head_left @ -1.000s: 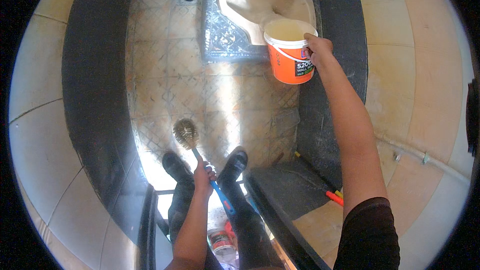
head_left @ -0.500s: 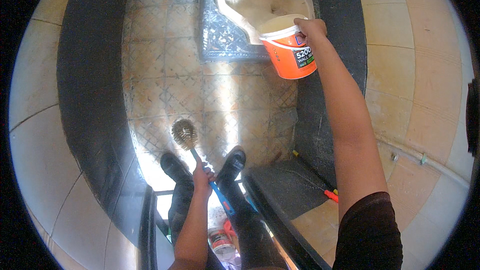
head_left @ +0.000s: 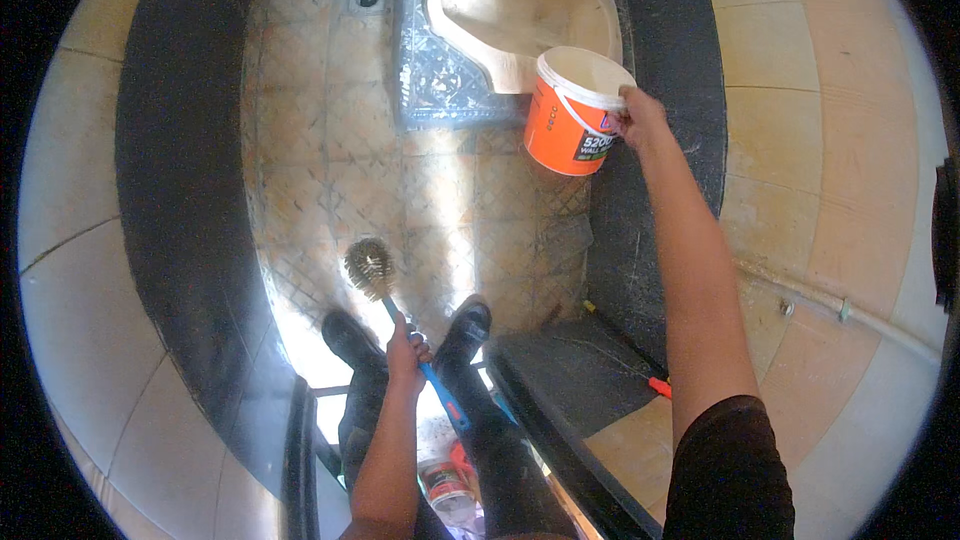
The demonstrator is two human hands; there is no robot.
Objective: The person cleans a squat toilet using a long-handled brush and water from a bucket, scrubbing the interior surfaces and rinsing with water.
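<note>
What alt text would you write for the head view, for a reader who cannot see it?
Seen from above, a person's right hand holds a white-rimmed orange bucket near a beige squat toilet. The left hand grips a blue-handled brush above a tiled floor.

We're on the left fisheye of the head pair, looking steeply down from above. Our left hand (head_left: 408, 352) and right hand (head_left: 642, 122) sit nearer the lens than the tiled floor (head_left: 365, 180); squat pan (head_left: 500, 62) up top, straight edges bowing toward the rim.
</note>
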